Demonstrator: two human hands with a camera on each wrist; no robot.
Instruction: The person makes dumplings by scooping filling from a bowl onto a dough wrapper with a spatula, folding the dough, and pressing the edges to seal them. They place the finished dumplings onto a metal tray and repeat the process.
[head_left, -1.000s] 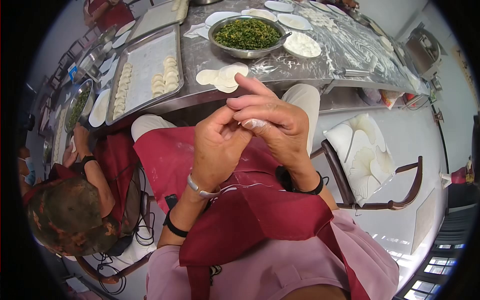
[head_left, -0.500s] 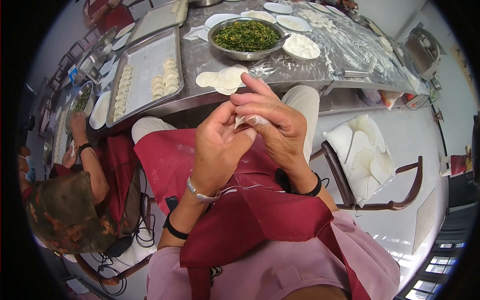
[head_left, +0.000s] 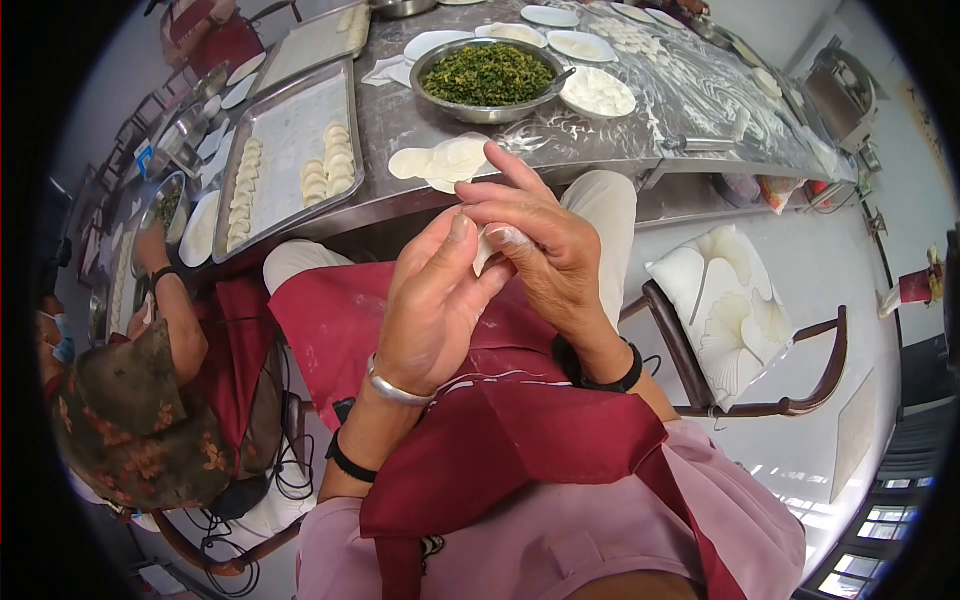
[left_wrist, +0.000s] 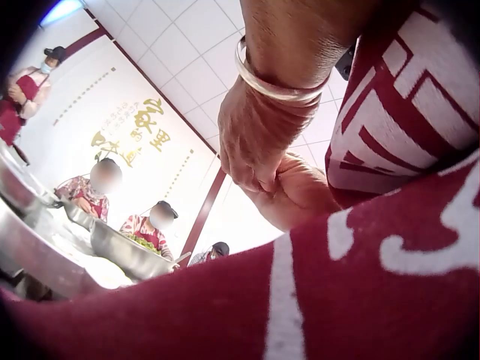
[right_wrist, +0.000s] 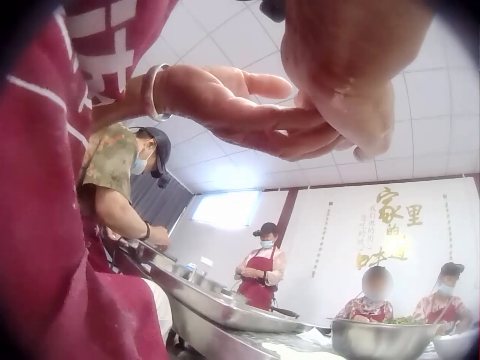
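A small folded dough piece shows between the two hands above the apron. My right hand pinches it between thumb and index finger, its other fingers stretched toward the left hand. Palm up, my left hand lies against the dough from the other side, thumb raised clear and fingers beneath. In the right wrist view the left hand has fairly straight fingers meeting the right hand. The left wrist view shows the left hand from behind, touching the right; the dough is hidden there.
On the metal table are flat dough wrappers, a bowl of green filling, a plate of flour and a tray with rows of dumplings. A person sits at left; a chair with a cushion stands at right.
The left thumb has lifted off the dough and the left hand has opened up. More of the folded dough shows. The neighbour's arm has moved at the bowl.
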